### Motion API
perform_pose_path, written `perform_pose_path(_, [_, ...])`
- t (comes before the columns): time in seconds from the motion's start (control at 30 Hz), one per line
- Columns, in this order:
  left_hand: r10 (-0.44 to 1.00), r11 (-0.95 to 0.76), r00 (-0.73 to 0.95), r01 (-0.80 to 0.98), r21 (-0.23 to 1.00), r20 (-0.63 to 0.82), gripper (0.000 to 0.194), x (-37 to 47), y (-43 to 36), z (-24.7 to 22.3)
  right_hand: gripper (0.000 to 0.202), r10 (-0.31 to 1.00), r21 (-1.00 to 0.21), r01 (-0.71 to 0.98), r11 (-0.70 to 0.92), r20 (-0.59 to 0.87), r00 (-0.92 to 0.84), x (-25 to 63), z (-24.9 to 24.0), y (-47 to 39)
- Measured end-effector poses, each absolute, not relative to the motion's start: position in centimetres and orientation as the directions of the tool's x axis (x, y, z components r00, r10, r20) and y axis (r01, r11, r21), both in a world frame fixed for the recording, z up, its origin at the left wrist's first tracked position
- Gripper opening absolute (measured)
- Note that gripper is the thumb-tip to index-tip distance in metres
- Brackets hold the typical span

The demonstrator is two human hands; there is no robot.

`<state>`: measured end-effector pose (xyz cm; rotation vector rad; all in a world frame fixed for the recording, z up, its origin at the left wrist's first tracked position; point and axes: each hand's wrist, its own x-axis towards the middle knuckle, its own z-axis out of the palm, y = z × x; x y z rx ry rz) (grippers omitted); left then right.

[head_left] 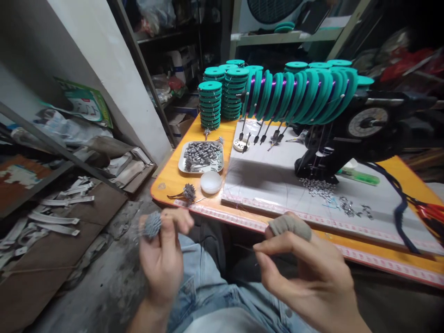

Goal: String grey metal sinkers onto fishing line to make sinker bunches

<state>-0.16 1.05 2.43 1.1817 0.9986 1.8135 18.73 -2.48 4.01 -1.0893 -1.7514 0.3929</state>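
My left hand (163,261) is raised above my lap at the table's front edge, its thumb and fingers closed on a round grey spiky bundle (152,225) of small pieces. My right hand (310,268) is held apart to the right, with thumb and index fingertips brought together in a pinch. Whatever lies between those tips is too small to make out. A grey-brown wrap (290,226) covers one finger of this hand. Nearest the left hand on the table are another dark spiky cluster (188,192) and a white round dish (211,183).
A white tray (180,163) of small metal pieces stands farther back. Green spools (298,95) hang in a row before a black machine (343,148); others are stacked behind. Loose metal bits (317,187) lie on the pale board (263,180). Shelving (132,69) stands left.
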Motion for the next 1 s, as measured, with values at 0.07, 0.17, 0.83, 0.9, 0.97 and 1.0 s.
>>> perform_pose_path(0.07, [0.834,-0.517,-0.235,-0.019,0.856,0.499,0.011,-1.6,3.7,4.0,0.015,0.829,-0.699,0.468,0.541,0.538,-0.154,18.8,4.2,-2.4])
perform_pose_path(0.17, [0.748,-0.658,0.009,0.141,0.739,0.664,0.007,-2.8,9.1,6.2,0.013,0.843,-0.716,0.459,0.526,0.509,-0.172,18.4,4.0,-2.4])
perform_pose_path(0.83, [0.822,-0.554,0.550,0.715,0.427,0.146,0.013,1.7,22.6,7.3,0.016,0.846,-0.750,0.422,0.509,0.527,-0.083,19.5,2.6,-2.7])
perform_pose_path(0.9, [0.836,-0.542,0.504,0.697,0.469,0.217,0.006,1.2,20.7,8.5,0.016,0.836,-0.735,0.442,0.514,0.544,-0.069,19.5,2.6,-2.6])
perform_pose_path(0.97, [0.841,-0.537,0.467,0.654,0.533,0.274,0.011,0.9,17.3,9.0,0.016,0.831,-0.726,0.462,0.509,0.554,-0.043,19.3,2.7,-2.5])
perform_pose_path(1.0, [0.837,-0.540,0.465,0.613,0.578,0.289,0.012,0.8,15.2,8.9,0.015,0.829,-0.728,0.464,0.504,0.558,-0.025,19.0,2.7,-2.5])
